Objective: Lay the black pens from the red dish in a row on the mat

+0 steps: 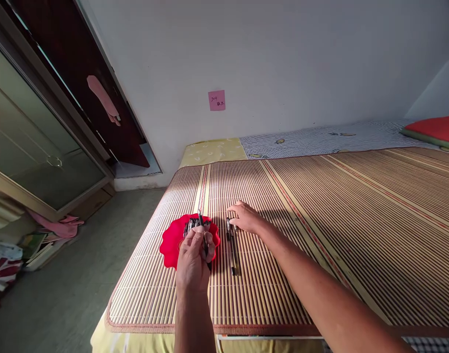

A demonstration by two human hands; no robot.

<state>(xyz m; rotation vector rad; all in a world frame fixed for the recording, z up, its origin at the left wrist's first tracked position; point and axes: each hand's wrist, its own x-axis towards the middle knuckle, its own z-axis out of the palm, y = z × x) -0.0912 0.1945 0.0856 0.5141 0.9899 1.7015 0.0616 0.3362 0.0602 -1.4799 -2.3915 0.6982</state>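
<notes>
My left hand (193, 260) is closed around a black pen (201, 220), its pointed tip upward. It is held over a red scalloped plate (170, 244). On the plate, partly behind my fingers, lie several small black-and-clear pieces (191, 225), too small to identify surely. Right of the plate, a clear-barrelled pen (230, 250) with black ends lies lengthwise on the slatted mat, beside a darker pen (235, 255). My right hand (245, 216) is at the far ends of these two pens, thumb and forefinger apart. Whether it touches them is hard to see.
The bamboo mat (283, 284) covers a bed standing against a white wall (283, 63). A red and green cushion (436, 130) lies at the far right. Left of the bed are grey floor (88, 274) and a glass-panelled cabinet (44, 142).
</notes>
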